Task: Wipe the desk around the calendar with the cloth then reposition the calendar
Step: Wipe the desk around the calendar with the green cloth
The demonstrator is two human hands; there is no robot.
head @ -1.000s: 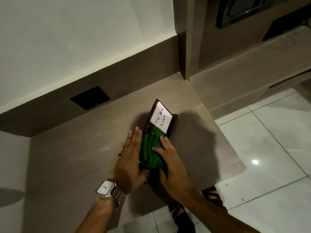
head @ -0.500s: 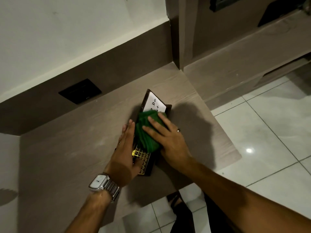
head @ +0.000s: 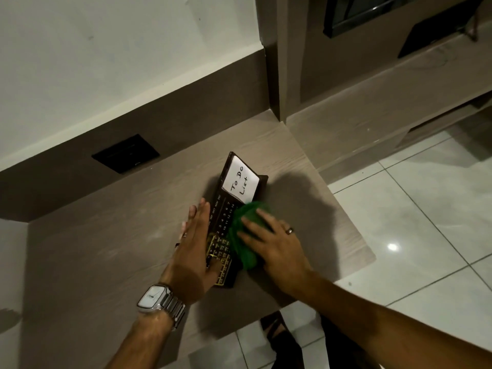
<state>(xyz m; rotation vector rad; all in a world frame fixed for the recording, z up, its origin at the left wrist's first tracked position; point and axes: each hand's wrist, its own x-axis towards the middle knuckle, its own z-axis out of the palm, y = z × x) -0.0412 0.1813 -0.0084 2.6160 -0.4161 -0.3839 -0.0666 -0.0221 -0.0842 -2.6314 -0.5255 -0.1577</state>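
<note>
Left hand [head: 195, 255]: flat, fingers straight and together, gripping nothing; its edge rests against the left side of the calendar [head: 229, 222], thumb on the gold-printed near end. Probable purpose: bracing it so it does not slide under the rubbing. Calendar: dark, on the bench [head: 106, 249] near the right front corner, far end carrying a white "To Do List" card [head: 240, 182]. Green cloth [head: 246, 233]: bunched, lying over the calendar's right side. Right hand [head: 271, 242]: spread palm-down on the cloth, pressing rather than clutching. Judgement: wiping step; repositioning not yet begun.
</note>
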